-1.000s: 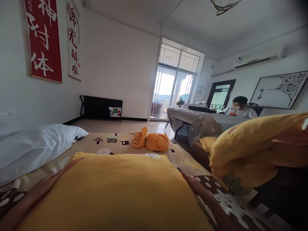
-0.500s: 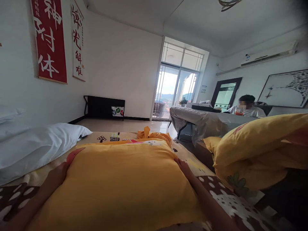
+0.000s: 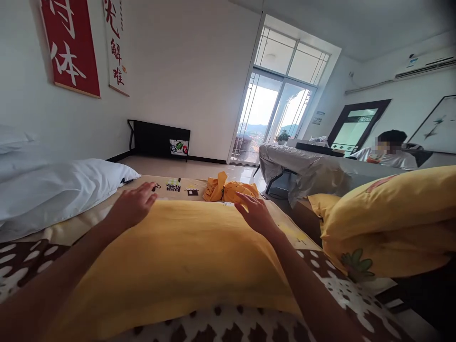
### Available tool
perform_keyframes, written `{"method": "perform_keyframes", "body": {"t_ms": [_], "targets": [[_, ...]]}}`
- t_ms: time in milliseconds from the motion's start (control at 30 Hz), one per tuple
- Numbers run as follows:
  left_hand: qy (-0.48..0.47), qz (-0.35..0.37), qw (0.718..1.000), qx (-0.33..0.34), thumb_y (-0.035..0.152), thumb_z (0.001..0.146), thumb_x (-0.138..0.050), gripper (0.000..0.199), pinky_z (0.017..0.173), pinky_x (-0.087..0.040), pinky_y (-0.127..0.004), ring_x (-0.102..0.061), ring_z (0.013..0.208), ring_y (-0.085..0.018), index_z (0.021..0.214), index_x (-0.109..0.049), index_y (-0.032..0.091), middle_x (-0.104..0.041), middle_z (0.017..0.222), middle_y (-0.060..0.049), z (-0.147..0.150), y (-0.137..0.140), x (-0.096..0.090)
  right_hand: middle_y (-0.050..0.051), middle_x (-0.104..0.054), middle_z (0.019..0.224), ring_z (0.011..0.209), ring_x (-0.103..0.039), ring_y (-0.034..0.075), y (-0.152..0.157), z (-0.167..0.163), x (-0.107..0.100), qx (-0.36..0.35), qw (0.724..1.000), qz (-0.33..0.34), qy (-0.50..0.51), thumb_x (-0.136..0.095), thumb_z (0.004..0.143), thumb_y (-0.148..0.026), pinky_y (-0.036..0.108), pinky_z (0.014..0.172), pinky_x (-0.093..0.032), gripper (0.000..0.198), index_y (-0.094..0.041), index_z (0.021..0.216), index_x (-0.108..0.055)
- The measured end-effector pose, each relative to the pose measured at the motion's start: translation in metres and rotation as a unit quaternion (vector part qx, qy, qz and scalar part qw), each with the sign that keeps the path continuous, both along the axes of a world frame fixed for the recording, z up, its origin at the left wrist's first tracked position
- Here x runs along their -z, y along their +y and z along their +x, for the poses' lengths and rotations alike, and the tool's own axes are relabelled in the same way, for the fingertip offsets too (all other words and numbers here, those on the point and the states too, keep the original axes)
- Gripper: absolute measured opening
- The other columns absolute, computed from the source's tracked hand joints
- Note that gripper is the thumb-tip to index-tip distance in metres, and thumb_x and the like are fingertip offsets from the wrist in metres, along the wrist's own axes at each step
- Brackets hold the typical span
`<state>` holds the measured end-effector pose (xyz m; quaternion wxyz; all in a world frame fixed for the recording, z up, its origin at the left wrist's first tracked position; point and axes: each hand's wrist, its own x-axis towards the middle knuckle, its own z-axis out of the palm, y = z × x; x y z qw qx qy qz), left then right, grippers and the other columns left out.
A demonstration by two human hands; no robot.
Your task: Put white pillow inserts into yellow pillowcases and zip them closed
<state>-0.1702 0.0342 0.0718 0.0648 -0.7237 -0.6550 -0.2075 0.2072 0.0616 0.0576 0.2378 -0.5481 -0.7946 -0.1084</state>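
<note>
A yellow pillow (image 3: 188,256) lies flat in front of me on the patterned bedding (image 3: 213,323). Over its far left corner is my left hand (image 3: 133,205), fingers stretched forward and holding nothing. My right hand (image 3: 255,213) hovers at the far right corner, its fingers apart and also holding nothing. Whether either palm touches the cloth I cannot tell. Just past the pillow's far edge sits a bunched orange-yellow cloth (image 3: 230,189), close to my right fingertips.
A white pillow (image 3: 78,190) lies on the left. Stacked yellow pillows (image 3: 395,209) stand to the right. Behind them a person (image 3: 392,149) sits at a plastic-covered table (image 3: 285,159). A black folded frame (image 3: 153,137) leans by the far wall.
Both my hands have come off the pillow's sides and moved up and inward over its far corners. My view has tilted down, and the pillow's near edge now shows above the bedding.
</note>
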Motion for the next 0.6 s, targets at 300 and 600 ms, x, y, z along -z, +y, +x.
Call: {"method": "perform_keyframes", "body": {"t_ms": [300,600], "targets": [[-0.038,-0.145,0.988,-0.046,0.046,0.092,-0.020,0.059,0.116,-0.018,-0.045,-0.026,0.140,-0.020,0.140,-0.041,0.018,-0.033,0.150,-0.006,0.023,0.050,0.093,0.004,-0.047,0.142,0.133,-0.038,0.021,0.055,-0.028,0.070,0.039,0.981,-0.186,0.041,-0.025,0.097,-0.043,0.044,0.109,-0.026,0.047,-0.025,0.131,-0.053],[-0.123,-0.153,0.966,-0.169,0.053,0.090,-0.015,0.070,0.107,-0.034,-0.046,-0.039,0.132,-0.030,0.143,-0.034,0.011,-0.039,0.146,-0.014,-0.056,0.029,0.101,0.006,-0.035,0.149,0.139,-0.029,0.019,0.000,0.080,0.121,0.070,0.989,-0.125,0.044,-0.017,0.097,-0.038,0.042,0.111,-0.026,0.054,-0.019,0.145,-0.032]]}}
